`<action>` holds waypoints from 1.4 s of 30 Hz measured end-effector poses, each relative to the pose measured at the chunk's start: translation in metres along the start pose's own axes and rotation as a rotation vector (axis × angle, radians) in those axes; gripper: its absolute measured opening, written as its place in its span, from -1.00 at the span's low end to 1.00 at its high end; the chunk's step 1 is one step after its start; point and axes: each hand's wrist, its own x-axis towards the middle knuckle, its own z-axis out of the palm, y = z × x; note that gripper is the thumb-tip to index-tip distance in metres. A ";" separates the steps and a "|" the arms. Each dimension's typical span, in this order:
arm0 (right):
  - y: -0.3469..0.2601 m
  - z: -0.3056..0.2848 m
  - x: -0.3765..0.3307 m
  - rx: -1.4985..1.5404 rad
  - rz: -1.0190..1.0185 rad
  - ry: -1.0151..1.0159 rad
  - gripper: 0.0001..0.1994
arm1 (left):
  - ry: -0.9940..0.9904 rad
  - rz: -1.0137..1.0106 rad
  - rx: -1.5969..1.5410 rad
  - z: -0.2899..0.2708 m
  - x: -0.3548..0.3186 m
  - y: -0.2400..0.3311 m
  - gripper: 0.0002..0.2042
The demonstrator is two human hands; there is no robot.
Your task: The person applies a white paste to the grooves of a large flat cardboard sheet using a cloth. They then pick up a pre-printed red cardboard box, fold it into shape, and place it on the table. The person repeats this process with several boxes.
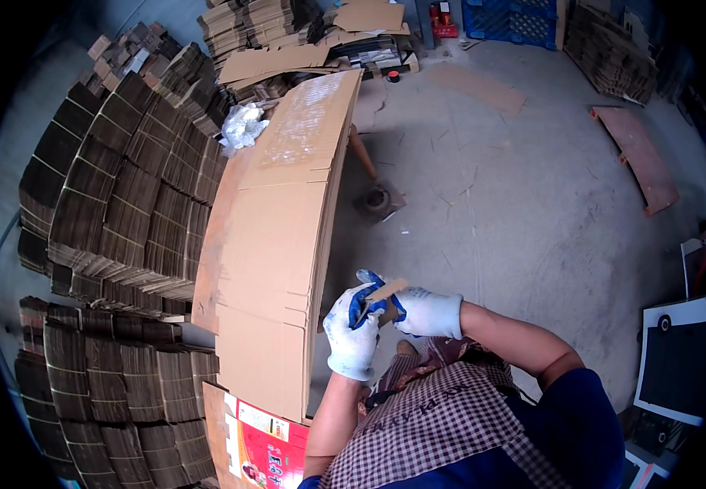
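Note:
My left hand [351, 336], in a white glove with blue-coated fingers, is closed on a small strip of brown cardboard [389, 289]. Close against it is my right hand [428, 313], gloved alike, its fingers bent around the lower part of the same cardboard piece. Both hands are in front of my checked apron [442, 416], just right of a long stack of flat cardboard cartons [267, 232]. The fingertips partly overlap, so the lower end of the piece is hidden.
The cartons lie on a wooden table [208, 285] with crumpled plastic [243, 126] at its far end. Tied cardboard bundles [125, 204] are piled at left. A red printed carton [267, 448] lies near. A reddish bench [640, 159] stands right, a blue pallet [509, 23] far back.

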 end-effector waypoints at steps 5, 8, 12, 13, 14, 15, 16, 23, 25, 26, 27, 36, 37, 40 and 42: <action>0.014 0.007 -0.001 -0.019 -0.162 0.280 -0.08 | 0.070 -0.314 -0.695 -0.012 0.007 -0.014 -0.76; 0.014 -0.009 -0.011 0.332 -0.120 0.069 -0.03 | 0.218 -0.309 -0.761 -0.023 0.009 -0.013 -0.74; 0.025 0.002 -0.008 0.421 -0.251 0.122 -0.15 | 0.166 -0.298 -0.616 -0.010 0.003 -0.004 -0.74; 0.024 0.003 -0.007 0.367 -0.143 0.056 -0.24 | 0.138 -0.324 -0.580 -0.004 0.002 -0.001 -0.75; 0.020 0.004 -0.005 0.312 -0.035 -0.010 -0.32 | 0.110 -0.349 -0.543 0.001 0.000 0.002 -0.77; 0.017 0.004 -0.003 0.255 0.073 -0.075 -0.40 | 0.128 -0.216 -0.353 0.007 0.000 -0.004 -0.77; 0.031 0.021 0.000 0.231 -0.241 0.195 -0.58 | 0.134 -0.079 -0.175 0.016 0.002 -0.007 -0.78; 0.046 0.016 -0.013 -0.027 -0.104 0.170 -0.33 | 0.413 0.069 0.224 0.025 0.026 -0.055 -0.83; 0.041 0.003 -0.025 0.153 -0.015 0.081 -0.19 | 0.404 -0.204 0.185 0.011 0.040 -0.071 -0.88; 0.048 -0.001 -0.026 0.403 -0.065 0.104 -0.17 | 0.357 -0.284 -0.096 0.006 0.044 -0.078 -0.89; 0.056 -0.006 -0.032 0.649 -0.099 0.137 -0.16 | 0.335 -0.338 -0.345 0.010 0.047 -0.070 -0.86; 0.076 -0.046 -0.084 0.879 -0.147 0.214 0.04 | -0.047 -0.418 -0.703 0.080 0.057 -0.013 -0.76; 0.078 -0.050 -0.089 0.751 -0.177 0.259 0.05 | -0.096 -0.412 -0.709 0.089 0.060 -0.006 -0.75; 0.076 -0.073 -0.108 0.744 -0.130 0.320 0.04 | -0.214 -0.402 -0.737 0.118 0.071 0.005 -0.74; 0.082 -0.089 -0.122 0.641 -0.096 0.348 0.03 | -0.278 -0.416 -0.780 0.141 0.079 0.001 -0.76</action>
